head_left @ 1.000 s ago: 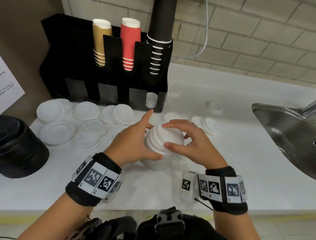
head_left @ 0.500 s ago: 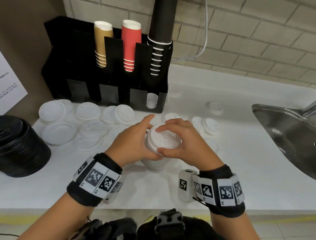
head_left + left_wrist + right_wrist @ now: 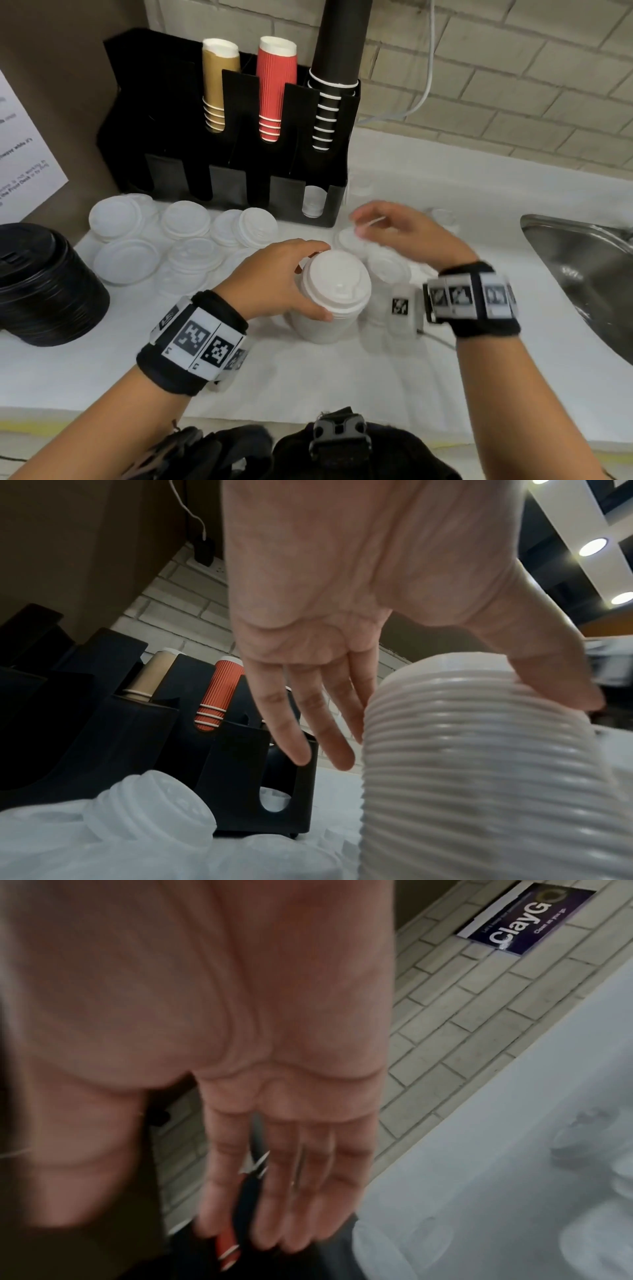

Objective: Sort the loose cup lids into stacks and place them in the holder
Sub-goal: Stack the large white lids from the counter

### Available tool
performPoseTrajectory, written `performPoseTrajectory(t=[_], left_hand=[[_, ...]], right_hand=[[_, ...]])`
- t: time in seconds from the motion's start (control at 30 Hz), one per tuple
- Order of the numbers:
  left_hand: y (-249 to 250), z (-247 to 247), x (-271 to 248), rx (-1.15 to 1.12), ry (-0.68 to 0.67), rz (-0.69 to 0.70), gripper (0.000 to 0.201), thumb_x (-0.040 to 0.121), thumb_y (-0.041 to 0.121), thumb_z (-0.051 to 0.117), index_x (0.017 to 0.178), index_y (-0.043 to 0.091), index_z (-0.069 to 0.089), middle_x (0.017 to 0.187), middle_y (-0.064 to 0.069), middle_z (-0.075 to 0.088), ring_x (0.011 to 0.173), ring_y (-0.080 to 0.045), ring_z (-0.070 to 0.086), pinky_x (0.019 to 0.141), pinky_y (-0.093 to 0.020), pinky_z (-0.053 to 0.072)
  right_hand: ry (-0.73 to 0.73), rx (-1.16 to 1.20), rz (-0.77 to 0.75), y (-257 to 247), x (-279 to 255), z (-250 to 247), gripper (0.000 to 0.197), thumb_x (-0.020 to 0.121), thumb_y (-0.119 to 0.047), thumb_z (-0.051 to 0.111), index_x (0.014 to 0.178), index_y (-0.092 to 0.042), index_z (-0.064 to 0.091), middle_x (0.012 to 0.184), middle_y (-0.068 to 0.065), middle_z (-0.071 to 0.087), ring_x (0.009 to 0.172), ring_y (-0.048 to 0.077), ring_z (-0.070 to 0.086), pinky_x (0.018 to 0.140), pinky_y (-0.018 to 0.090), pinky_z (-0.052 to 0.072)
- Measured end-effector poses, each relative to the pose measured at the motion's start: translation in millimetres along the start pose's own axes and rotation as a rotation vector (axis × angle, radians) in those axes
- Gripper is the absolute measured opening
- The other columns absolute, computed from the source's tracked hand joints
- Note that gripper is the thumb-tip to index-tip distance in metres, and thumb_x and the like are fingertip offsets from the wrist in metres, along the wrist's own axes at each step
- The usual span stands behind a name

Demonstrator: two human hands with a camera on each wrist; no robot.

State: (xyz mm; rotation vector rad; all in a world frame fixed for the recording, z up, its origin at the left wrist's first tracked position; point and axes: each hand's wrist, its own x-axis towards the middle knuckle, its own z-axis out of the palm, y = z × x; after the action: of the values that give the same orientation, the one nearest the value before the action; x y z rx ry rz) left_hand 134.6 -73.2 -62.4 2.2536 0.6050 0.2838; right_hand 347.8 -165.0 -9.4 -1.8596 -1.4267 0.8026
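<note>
The left hand (image 3: 274, 274) clasps the upright lid stack (image 3: 334, 294). The right hand (image 3: 397, 233), nearer, hovers empty-fingered above loose lids (image 3: 388, 270) lying just right of it

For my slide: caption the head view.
Left hand steadies tall white lid stack; right hand reaches toward loose lids.

You see a white, ridged stack of lids (image 3: 334, 291) on your white desk (image 3: 308, 377), a black holder (image 3: 239, 171) with tan cups (image 3: 219, 85), red ribbed cups (image 3: 275, 89) and black cups banded white (image 3: 329, 116), and black-and-white checked wristbands (image 3: 198, 342).
</note>
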Motion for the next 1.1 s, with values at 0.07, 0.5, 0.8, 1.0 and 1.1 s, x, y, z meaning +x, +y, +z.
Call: performPoseTrajectory(t=[0.07, 0.5, 0.8, 1.0, 1.1], left_hand=[[0.2, -0.6, 2.3, 0.008, -0.025, 0.001, 0.085, 0.05, 0.048, 0.091, 0.123, 0.052, 0.048, 0.109, 0.027, 0.052, 0.093, 0.008, 0.053, 0.085, -0.023, 0.046], [-4.2, -0.3, 6.6, 0.006, -0.061, 0.008, 0.086, 0.053, 0.046, 0.091, 0.128, 0.045, 0.049, 0.113, 0.021, 0.052, 0.1, 0.005, 0.05, 0.083, -0.011, 0.039], [-3.4, -2.4, 4.7, 0.011, -0.071, 0.018, 0.086, 0.053, 0.047, 0.091, 0.128, 0.046, 0.048, 0.114, 0.023, 0.052, 0.101, 0.007, 0.049, 0.083, -0.007, 0.036], [-1.6, -3.2, 4.2, 0.005, -0.07, 0.009, 0.086, 0.053, 0.048, 0.091, 0.128, 0.046, 0.049, 0.114, 0.024, 0.052, 0.104, 0.007, 0.048, 0.09, -0.014, 0.041], [-0.9, -3.1, 4.2, -0.014, -0.06, 0.01, 0.086, 0.053, 0.046, 0.092, 0.128, 0.045, 0.05, 0.115, 0.023, 0.052, 0.104, 0.006, 0.048, 0.093, -0.018, 0.042]], right_hand=[[0.091, -0.095, 0.14, 16.4, 44.8, -21.4, 0.02, 0.093, -0.024, 0.061, 0.112, -0.022, 0.062, 0.109, 0.0, 0.061, 0.094, 0.011, 0.056, 0.078, 0.016, 0.045], [-0.084, -1.008, 0.541, 104.2, 196.1, -37.1, 0.065, 0.088, -0.025, 0.042, 0.145, -0.049, 0.022, 0.156, 0.007, 0.015, 0.141, 0.039, 0.022, 0.108, 0.05, 0.03], [-0.051, -0.932, 0.46, 90.5, 186.8, -61.4, 0.037, 0.094, -0.008, 0.047, 0.126, -0.02, 0.06, 0.14, 0.012, 0.048, 0.124, 0.033, 0.049, 0.097, 0.036, 0.04], [-0.108, -0.856, 0.399, 83.4, 196.0, -33.4, 0.062, 0.097, -0.001, 0.033, 0.154, -0.018, 0.015, 0.158, 0.01, 0.024, 0.142, 0.029, 0.03, 0.111, 0.036, 0.028], [-0.155, -0.942, 0.4, 82.5, 197.8, -33.2, 0.052, 0.099, -0.004, 0.033, 0.15, -0.01, 0.027, 0.154, 0.013, 0.03, 0.139, 0.031, 0.033, 0.111, 0.038, 0.028]])
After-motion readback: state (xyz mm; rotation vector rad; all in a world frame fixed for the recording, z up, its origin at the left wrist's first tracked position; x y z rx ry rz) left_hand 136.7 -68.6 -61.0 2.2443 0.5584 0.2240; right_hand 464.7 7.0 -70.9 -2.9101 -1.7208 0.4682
